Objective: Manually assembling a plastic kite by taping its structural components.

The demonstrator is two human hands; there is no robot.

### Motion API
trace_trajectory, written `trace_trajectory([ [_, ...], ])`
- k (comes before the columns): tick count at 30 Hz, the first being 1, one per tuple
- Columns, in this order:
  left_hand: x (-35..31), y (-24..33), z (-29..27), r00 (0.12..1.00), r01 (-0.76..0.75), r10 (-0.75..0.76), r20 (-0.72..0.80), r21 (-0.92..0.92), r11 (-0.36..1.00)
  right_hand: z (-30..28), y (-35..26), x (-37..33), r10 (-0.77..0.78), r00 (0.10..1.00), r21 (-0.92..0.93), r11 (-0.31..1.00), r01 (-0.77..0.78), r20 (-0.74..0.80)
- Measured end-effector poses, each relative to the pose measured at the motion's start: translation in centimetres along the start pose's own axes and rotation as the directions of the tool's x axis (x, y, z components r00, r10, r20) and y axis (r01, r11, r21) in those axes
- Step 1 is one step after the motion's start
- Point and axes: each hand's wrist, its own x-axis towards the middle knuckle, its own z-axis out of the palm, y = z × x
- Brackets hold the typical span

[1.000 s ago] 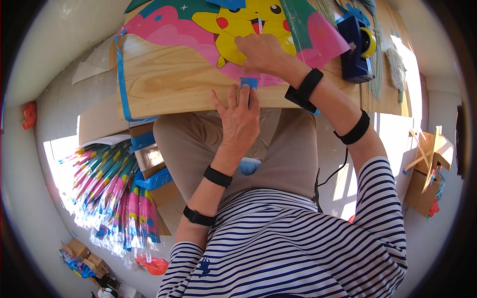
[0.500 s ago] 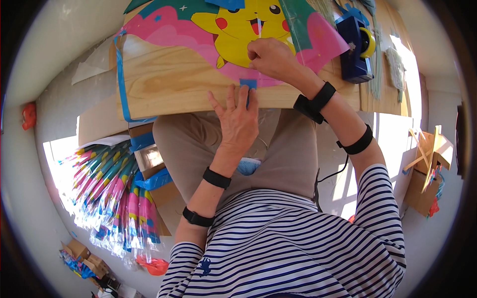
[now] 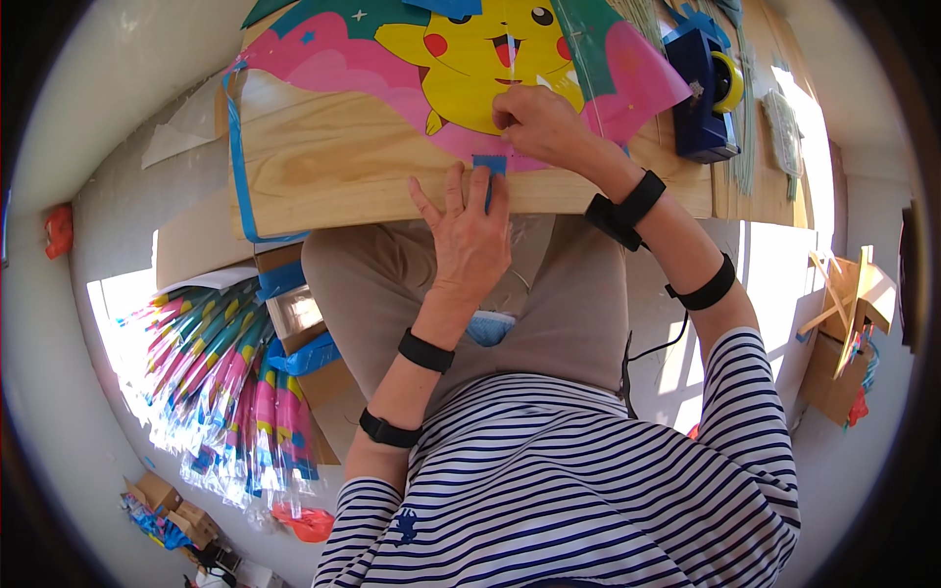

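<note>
Printed sheet (image 3: 466,93) lay flat; left grip (image 3: 470,235) touched blue strip (image 3: 487,163); right grip (image 3: 544,127) curled beyond; whether either clamped, couldn't tell!

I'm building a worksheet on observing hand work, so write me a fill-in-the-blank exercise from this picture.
1. The left hand has fingers on a small strip coloured ____.
2. The right hand is over the lower part of a printed figure whose body is ____.
3. The tape dispenser stands on the person's ____ side of the figure.
4. The black bands number ____ on each arm.

Missing words: blue; yellow; right; two.
</note>
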Motion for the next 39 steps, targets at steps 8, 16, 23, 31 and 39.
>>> trace_trajectory([
  [8,0.3,0.3,-0.5,0.999,0.02,-0.019,0.031,-0.02,1.0,0.6,0.1,-1.8,-0.061,0.998,0.024,0.998,0.06,0.01],
  [16,0.4,0.3,-0.4,0.999,0.026,-0.026,0.027,-0.006,1.0,1.2,0.1,-1.6,-0.034,0.999,-0.008,0.999,0.034,-0.013],
  [23,0.1,0.2,-0.3,0.998,0.047,-0.046,0.041,-0.003,0.999,1.3,0.3,-1.3,-0.022,1.0,-0.013,1.0,0.022,0.008],
  [31,0.1,0.2,-0.3,0.999,0.023,-0.023,0.029,-0.018,1.0,1.5,0.5,-1.4,-0.03,0.999,0.004,1.0,0.03,-0.019],
  [39,0.0,0.2,0.2,0.999,0.005,-0.004,0.049,-0.022,1.0,1.6,0.5,-1.3,-0.046,0.998,-0.012,0.999,0.045,-0.034],
])
